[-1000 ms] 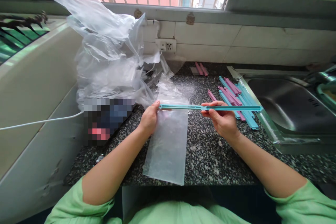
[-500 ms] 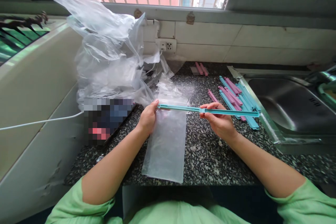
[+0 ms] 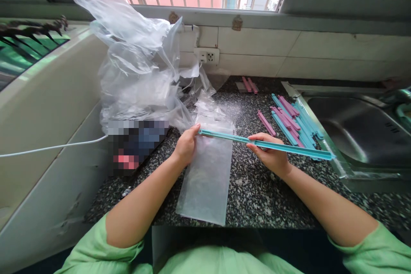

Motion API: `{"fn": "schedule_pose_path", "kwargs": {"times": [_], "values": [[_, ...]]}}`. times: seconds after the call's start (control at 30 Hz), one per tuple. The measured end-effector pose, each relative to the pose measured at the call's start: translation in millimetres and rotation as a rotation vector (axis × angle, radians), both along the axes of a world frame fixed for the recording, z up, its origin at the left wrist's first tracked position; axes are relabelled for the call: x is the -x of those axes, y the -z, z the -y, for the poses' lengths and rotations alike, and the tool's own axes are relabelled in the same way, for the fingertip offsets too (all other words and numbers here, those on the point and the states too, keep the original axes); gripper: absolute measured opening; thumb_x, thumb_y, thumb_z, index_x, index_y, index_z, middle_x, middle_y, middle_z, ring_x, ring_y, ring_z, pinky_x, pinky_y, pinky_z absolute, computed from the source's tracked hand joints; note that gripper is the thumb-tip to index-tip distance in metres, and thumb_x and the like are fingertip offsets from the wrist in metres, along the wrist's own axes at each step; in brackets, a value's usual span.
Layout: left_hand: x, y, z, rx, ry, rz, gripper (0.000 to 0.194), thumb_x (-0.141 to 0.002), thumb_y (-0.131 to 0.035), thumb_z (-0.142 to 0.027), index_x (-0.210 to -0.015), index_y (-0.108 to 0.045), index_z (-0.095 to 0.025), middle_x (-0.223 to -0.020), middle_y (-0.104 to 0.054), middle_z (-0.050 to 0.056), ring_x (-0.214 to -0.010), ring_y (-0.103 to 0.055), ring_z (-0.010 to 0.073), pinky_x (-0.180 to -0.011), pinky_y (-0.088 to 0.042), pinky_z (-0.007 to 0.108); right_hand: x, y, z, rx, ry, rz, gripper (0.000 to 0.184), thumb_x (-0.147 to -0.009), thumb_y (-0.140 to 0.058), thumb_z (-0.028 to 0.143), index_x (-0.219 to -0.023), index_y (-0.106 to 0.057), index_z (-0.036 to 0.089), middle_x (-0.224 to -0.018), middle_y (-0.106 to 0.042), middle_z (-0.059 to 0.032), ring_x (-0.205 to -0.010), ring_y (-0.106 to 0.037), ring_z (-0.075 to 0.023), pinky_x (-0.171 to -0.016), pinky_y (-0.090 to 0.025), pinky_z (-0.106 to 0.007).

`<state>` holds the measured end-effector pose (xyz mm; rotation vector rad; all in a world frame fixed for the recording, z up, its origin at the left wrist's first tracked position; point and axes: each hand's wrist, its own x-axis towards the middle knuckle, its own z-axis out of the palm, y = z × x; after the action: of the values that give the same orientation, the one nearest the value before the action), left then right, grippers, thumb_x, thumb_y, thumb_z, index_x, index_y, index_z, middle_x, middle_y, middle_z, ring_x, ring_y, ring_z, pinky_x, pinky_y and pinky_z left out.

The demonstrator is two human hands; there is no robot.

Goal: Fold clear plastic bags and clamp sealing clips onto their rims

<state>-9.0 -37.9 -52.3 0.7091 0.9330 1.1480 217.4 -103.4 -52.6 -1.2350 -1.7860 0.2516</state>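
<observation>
A long light-blue bag-sealing clip [image 3: 298, 150] stretches between my two hands above the counter, its right end sloping down. My left hand [image 3: 186, 145] pinches its left end between thumb and fingers. Around the middle, my right hand [image 3: 269, 153] grips it with thumb and fingertips. Beneath the clip a clear flat plastic bag [image 3: 205, 184] lies lengthwise on the counter; whether the clip touches it I cannot tell. To the right of my right hand is a pile of blue clips [image 3: 282, 127] and pink clips [image 3: 287, 119].
Crumpled clear plastic bags [image 3: 138, 77] rise at the left, behind a blurred dark device [image 3: 138, 145] with a white cable [image 3: 54, 147]. A steel sink [image 3: 349, 128] is set into the speckled counter [image 3: 257, 201] at right. Two pink clips [image 3: 249, 85] lie near the wall socket [image 3: 207, 56].
The clip's right end has swung down and a little to the right. Both hands still hold the clip. The whole view has shifted slightly.
</observation>
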Motion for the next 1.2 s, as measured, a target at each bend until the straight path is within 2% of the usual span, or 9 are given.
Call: {"fn": "schedule_pose_path", "kwargs": {"times": [0.1,0.17,0.3,0.37,0.47,0.73,1.0,1.1,1.2], "values": [[0.9,-3.9,2.7,0.005,0.11,0.015,0.042,-0.049,-0.072,-0.054,-0.061,-0.064,-0.015,-0.058,-0.063,0.001,-0.068,-0.061,0.0189,-0.063,-0.047,0.027,-0.6,-0.7,0.2,-0.049,-0.008,0.03,0.007,-0.077,-0.062,0.023,-0.082,-0.061,0.019,-0.072,-0.066,-0.0026,-0.058,-0.059,-0.0123,-0.053,-0.05,-0.024],[2.6,-5.8,5.0,-0.005,0.228,-0.02,0.048,-0.049,-0.069,-0.062,-0.058,-0.063,-0.015,-0.05,-0.057,0.0,-0.053,-0.054,0.0146,-0.051,-0.042,0.025,-1.3,-2.6,0.7,-0.064,-0.01,0.035,0.007,-0.077,-0.062,0.023,-0.083,-0.061,0.019,-0.073,-0.066,-0.0027,-0.059,-0.06,-0.0125,-0.053,-0.05,-0.024],[5.3,-6.2,8.2,-0.114,0.425,-0.188,0.038,-0.049,-0.077,-0.046,-0.065,-0.065,-0.013,-0.051,-0.053,-0.003,-0.045,-0.042,0.006,-0.045,-0.032,0.019,-4.4,-8.3,2.1,-0.069,0.046,0.025,0.008,-0.078,-0.062,0.025,-0.084,-0.062,0.02,-0.075,-0.067,-0.0029,-0.062,-0.061,-0.0135,-0.055,-0.05,-0.025],[5.3,-5.4,9.1,-0.146,0.491,-0.233,0.034,-0.052,-0.078,-0.039,-0.073,-0.067,-0.014,-0.055,-0.055,-0.003,-0.048,-0.042,0.0053,-0.046,-0.03,0.018,-7.2,-10.9,2.1,-0.078,0.086,0.023,0.009,-0.077,-0.062,0.026,-0.083,-0.062,0.02,-0.075,-0.067,-0.0025,-0.062,-0.061,-0.0137,-0.056,-0.051,-0.025],[4.8,-4.3,10.7,-0.157,0.551,-0.266,0.032,-0.055,-0.075,-0.039,-0.076,-0.069,-0.015,-0.057,-0.055,-0.002,-0.048,-0.04,0.0054,-0.046,-0.029,0.018,-12.0,-13.7,1.1,-0.1,0.145,0.012,0.01,-0.077,-0.062,0.028,-0.083,-0.062,0.02,-0.076,-0.068,-0.0027,-0.062,-0.061,-0.0138,-0.056,-0.051,-0.026],[4.8,-8.3,18.6,-0.142,0.602,-0.235,0.026,-0.056,-0.076,-0.035,-0.075,-0.072,-0.017,-0.056,-0.059,0.001,-0.046,-0.043,0.0071,-0.045,-0.031,0.02,-18.4,-17.4,-2.1,-0.108,0.216,0.026,0.008,-0.077,-0.062,0.028,-0.083,-0.062,0.023,-0.077,-0.068,-0.0034,-0.065,-0.063,-0.0163,-0.06,-0.052,-0.029],[5.6,-9.0,17.6,-0.11,0.557,-0.145,0.035,-0.057,-0.076,-0.038,-0.086,-0.073,-0.019,-0.07,-0.067,0.004,-0.058,-0.054,0.0113,-0.053,-0.038,0.021,-6.8,-8.6,0.0,-0.095,0.13,0.06,0.008,-0.077,-0.062,0.027,-0.083,-0.063,0.022,-0.076,-0.068,-0.0036,-0.066,-0.063,-0.0164,-0.061,-0.053,-0.029],[3.7,-10.6,17.3,-0.096,0.554,-0.151,0.035,-0.056,-0.076,-0.04,-0.082,-0.073,-0.016,-0.058,-0.061,0.001,-0.048,-0.047,0.0074,-0.047,-0.032,0.019,-0.4,-7.9,4.6,-0.087,0.072,0.045,0.007,-0.077,-0.062,0.025,-0.083,-0.063,0.021,-0.075,-0.068,-0.0034,-0.064,-0.063,-0.0152,-0.059,-0.052,-0.027],[0.4,-9.9,17.4,-0.03,0.509,-0.142,0.032,-0.054,-0.077,-0.041,-0.066,-0.07,-0.013,-0.045,-0.051,-0.003,-0.04,-0.037,0.0046,-0.041,-0.025,0.018,3.4,-8.7,8.4,-0.069,0.062,0.023,0.007,-0.077,-0.062,0.026,-0.083,-0.063,0.021,-0.074,-0.068,-0.0028,-0.063,-0.063,-0.0145,-0.058,-0.052,-0.026]]}}
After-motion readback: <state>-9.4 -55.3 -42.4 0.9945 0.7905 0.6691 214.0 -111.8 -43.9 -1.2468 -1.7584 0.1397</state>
